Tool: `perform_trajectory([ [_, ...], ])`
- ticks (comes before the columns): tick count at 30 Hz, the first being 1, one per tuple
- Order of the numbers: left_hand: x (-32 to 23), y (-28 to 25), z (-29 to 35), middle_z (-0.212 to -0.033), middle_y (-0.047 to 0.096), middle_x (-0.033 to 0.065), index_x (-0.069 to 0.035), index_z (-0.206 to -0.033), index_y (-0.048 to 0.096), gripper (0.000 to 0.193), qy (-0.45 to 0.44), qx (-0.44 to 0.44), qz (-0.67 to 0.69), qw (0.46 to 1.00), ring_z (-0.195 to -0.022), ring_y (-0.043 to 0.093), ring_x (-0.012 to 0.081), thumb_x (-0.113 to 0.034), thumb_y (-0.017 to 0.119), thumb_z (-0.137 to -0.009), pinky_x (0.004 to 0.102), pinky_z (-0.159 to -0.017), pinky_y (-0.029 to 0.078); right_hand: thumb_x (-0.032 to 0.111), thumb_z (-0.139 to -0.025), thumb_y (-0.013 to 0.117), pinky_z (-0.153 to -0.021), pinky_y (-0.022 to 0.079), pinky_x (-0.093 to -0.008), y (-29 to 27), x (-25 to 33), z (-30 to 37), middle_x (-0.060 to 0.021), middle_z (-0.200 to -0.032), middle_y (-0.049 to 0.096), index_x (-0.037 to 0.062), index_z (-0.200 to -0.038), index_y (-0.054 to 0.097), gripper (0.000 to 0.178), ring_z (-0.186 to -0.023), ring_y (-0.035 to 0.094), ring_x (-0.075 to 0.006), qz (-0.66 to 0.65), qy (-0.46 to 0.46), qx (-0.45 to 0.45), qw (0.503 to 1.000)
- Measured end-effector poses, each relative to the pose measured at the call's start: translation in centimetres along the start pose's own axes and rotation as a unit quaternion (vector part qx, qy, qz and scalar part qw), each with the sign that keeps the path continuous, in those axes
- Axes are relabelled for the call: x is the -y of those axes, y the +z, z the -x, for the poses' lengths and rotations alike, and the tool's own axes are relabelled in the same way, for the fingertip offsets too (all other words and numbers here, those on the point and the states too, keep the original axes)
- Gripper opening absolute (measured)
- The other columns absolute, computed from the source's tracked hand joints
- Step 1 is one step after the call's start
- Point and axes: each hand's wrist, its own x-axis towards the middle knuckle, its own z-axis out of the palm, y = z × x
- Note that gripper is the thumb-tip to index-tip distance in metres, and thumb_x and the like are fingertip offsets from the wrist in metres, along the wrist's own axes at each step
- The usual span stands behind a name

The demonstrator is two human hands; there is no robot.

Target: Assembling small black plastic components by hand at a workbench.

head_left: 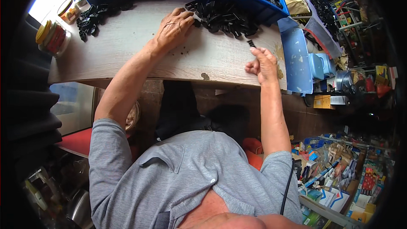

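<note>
Pinching a small black bit (250, 43) between thumb and finger of the right hand (265, 62), over the table (125, 40) at 2 o'clock. Hiding the bit's near end under the fingers. Reaching the left hand (174, 26) to the edge of a black pile (229, 20), toward 11 o'clock, with bent fingers. Hard to see the fingertips there, so can't tell if gripping anything. Showing only part of a blue bin (269, 16) at 1 o'clock, cut off at the top. Hard to pick out single bits in the dark pile
</note>
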Motion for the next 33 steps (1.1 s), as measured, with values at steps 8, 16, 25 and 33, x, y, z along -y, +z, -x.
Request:
perform_trajectory([
  [8,-3.6,-1.6,0.9,-0.082,0.07,0.0154,-0.001,-0.103,0.062,0.02,-0.205,-0.001,0.198,0.958,-0.075,0.068,0.0336,-0.02,0.063,-0.101,0.0429,-0.072,0.054,0.02,-0.088,0.08,-0.063,0.063,-0.0474,-6.1,1.1,-2.2,-0.003,-0.052,0.049,0.0051,-0.123,0.063,0.041,-0.056,0.064,-0.0249,-0.053,-0.041,-0.205,0.976],
  [16,-9.1,-2.6,-0.7,-0.076,0.067,0.0035,-0.005,-0.12,0.063,0.035,-0.45,0.098,0.513,0.725,-0.058,0.055,0.0076,-0.034,0.049,-0.107,0.0258,-0.051,0.042,0.014,-0.086,0.081,-0.056,0.061,-0.0315,5.5,0.6,0.8,-0.0006,-0.062,0.062,-0.0006,-0.131,0.058,0.053,-0.053,0.062,-0.011,0.02,-0.027,0.165,0.986],
  [25,-8.0,-4.0,-1.1,-0.071,0.063,0.0021,-0.005,-0.116,0.065,0.035,-0.46,0.209,0.625,0.595,-0.05,0.051,0.0074,-0.036,0.05,-0.106,0.0243,-0.043,0.036,0.014,-0.085,0.084,-0.047,0.049,-0.0241,7.7,0.2,-0.1,0.0016,-0.063,0.063,0.0027,-0.116,0.065,0.038,-0.046,0.051,-0.006,0.032,-0.031,0.285,0.957],
  [33,-1.6,-3.1,1.5,-0.083,0.073,0.0084,-0.007,-0.122,0.067,0.033,-0.338,0.039,0.245,0.908,-0.056,0.061,0.0153,-0.032,0.068,-0.1,0.0304,-0.053,0.053,0.016,-0.085,0.085,-0.039,0.048,-0.0267,8.0,0.0,0.3,-0.0001,-0.057,0.058,-0.0005,-0.107,0.064,0.034,-0.043,0.057,-0.0115,0.073,-0.007,0.261,0.963],
])
